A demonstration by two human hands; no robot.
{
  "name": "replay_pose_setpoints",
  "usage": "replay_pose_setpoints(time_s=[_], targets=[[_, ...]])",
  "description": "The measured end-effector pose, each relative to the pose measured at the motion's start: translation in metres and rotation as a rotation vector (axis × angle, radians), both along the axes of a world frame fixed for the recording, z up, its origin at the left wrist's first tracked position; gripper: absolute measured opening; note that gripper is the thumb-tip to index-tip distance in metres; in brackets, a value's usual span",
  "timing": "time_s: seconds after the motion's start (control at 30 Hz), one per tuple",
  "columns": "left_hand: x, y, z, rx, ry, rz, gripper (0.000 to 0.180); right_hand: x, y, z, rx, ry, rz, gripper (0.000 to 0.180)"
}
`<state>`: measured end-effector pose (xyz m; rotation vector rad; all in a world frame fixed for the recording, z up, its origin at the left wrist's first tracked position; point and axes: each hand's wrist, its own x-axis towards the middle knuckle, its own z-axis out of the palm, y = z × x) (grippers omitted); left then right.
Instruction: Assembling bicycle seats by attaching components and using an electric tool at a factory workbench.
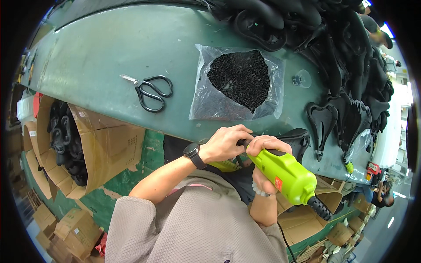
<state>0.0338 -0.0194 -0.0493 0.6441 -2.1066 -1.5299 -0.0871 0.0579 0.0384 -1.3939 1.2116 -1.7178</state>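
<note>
A lime-green corded power tool (285, 173) with a black front end is in my right hand (267, 151), whose fingers wrap around its body. The tool slants toward the lower right, where a ribbed black cord sleeve (320, 208) comes out of it. My left hand (226, 142), below a black wristwatch (194, 154), has its fingers closed at the tool's black front end; its fingertips are partly hidden. Just beyond my hands, a clear plastic bag (199, 98) lies on the green table with many small black screw-like pieces (241, 79).
Black-handled scissors (151, 92) lie left of the bag on the green table (101, 57). Black bicycle saddles (322, 122) are heaped at the right and far side. A small clear disc (302, 79) sits between. Cardboard boxes (109, 144) stand below the table's near edge.
</note>
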Motion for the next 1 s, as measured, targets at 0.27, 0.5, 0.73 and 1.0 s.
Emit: replay_pose_setpoints(time_s=[0.27,0.5,0.73,1.0], targets=[[0.0,-0.001,-0.004,-0.022,0.003,-0.005,0.03,0.01,-0.003,-0.014,-0.006,-0.254,-0.164,0.101],[0.003,0.001,-0.002,-0.082,0.049,0.017,0.031,0.016,-0.001,-0.01,-0.046,-0.228,-0.154,0.095],[0.054,-0.054,0.041,-0.477,-0.241,-0.193,0.024,-0.007,0.022,0.041,-0.363,-0.364,-0.123,0.105],[0.0,-0.137,0.034,-0.857,-0.396,0.441,0.024,-0.024,0.048,0.055,-0.129,-0.663,-0.356,0.087]])
